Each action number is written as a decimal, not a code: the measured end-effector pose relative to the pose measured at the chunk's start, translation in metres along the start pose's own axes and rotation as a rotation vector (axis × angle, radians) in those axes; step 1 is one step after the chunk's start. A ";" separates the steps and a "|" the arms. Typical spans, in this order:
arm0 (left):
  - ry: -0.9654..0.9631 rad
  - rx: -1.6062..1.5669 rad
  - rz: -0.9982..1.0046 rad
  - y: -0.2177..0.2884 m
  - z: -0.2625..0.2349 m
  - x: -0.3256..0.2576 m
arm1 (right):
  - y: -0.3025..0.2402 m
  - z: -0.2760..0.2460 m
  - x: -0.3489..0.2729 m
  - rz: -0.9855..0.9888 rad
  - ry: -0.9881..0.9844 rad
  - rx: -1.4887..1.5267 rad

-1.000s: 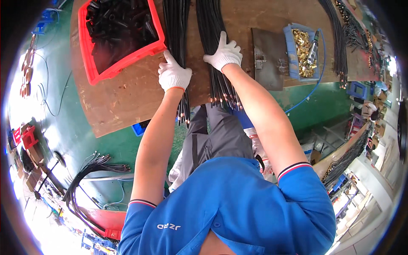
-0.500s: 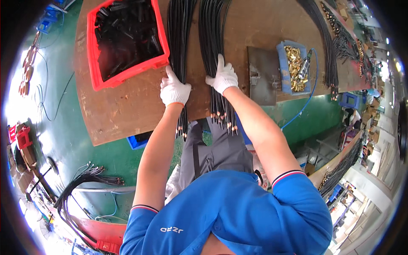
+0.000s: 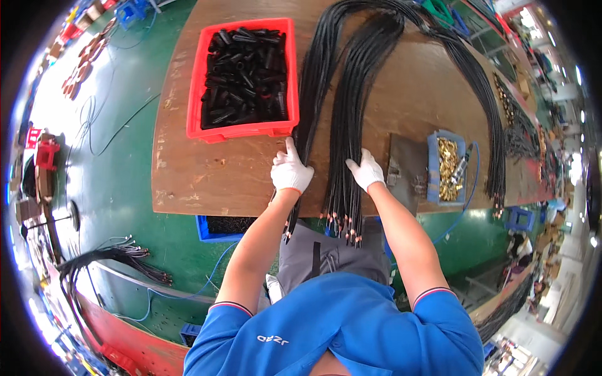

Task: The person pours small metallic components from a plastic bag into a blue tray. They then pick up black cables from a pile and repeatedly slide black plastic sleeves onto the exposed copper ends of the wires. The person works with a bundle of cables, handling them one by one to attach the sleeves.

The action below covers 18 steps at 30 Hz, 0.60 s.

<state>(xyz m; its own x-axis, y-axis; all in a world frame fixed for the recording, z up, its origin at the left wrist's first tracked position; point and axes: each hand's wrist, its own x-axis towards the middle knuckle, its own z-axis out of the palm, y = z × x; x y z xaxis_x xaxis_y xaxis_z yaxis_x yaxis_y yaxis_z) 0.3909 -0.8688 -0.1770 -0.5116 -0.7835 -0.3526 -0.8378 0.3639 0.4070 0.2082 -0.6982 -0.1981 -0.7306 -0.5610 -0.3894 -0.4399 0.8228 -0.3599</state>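
Hands on cable bundles, seemingly flat.

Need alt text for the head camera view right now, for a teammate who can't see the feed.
Seen from above, a person in a blue shirt rests the gloved left hand and right hand on two bundles of black cables lying along a brown wooden table. A red bin of black sleeves sits left; a blue tray of brass parts sits right.
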 end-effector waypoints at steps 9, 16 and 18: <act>0.080 0.039 -0.013 0.000 0.008 -0.001 | -0.020 -0.033 0.016 -0.132 0.176 -0.054; 0.090 0.050 -0.086 0.013 0.010 -0.009 | -0.170 -0.082 0.069 -1.339 0.336 0.010; 0.156 0.071 -0.127 0.011 0.017 -0.015 | -0.206 -0.070 0.068 -1.546 0.203 -0.110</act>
<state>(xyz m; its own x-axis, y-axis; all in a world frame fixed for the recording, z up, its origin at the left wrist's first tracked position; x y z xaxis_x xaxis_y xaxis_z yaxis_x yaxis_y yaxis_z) 0.3861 -0.8445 -0.1814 -0.3697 -0.8919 -0.2606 -0.9080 0.2873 0.3049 0.2131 -0.8995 -0.0909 0.3980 -0.8226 0.4062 -0.8300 -0.5115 -0.2225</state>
